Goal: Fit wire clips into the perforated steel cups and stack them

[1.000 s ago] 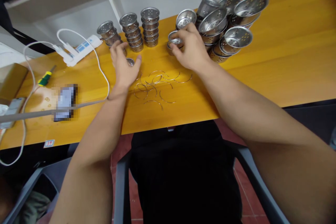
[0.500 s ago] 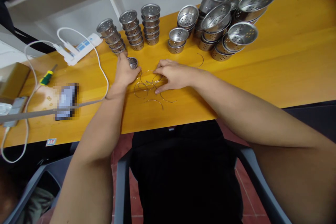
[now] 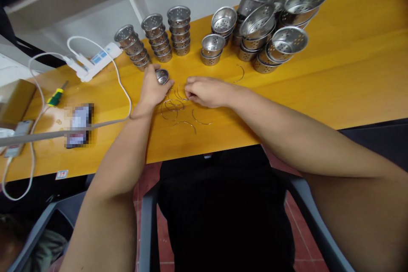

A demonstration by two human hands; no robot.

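Observation:
A small perforated metal cup (image 3: 162, 77) sits within the curve of my left hand (image 3: 153, 87), whose fingers and thumb wrap round its side. Beside it, my right hand (image 3: 207, 92) is closed, fingertips pinched at a thin curved wire (image 3: 181, 96); the fingertips themselves are partly hidden. Several more bent wires (image 3: 172, 108) lie in a loose tangle on the wooden table between and in front of the hands. Two separate arcs of wire, one at the front (image 3: 188, 124) and one farther right (image 3: 242, 73), rest flat on the wood.
Behind my hands stand three stacks of perforated cups (image 3: 156, 36). Bigger nested cups crowd the back right (image 3: 258, 25). At left are a white power strip (image 3: 98, 61) with cables, a screwdriver (image 3: 56, 95) and a blurred-out object (image 3: 79, 125). A person sits at lower left.
My right hand's fingers have gone from spread over the wires to pinched together. My left hand stays round the cup. The view has shifted slightly.

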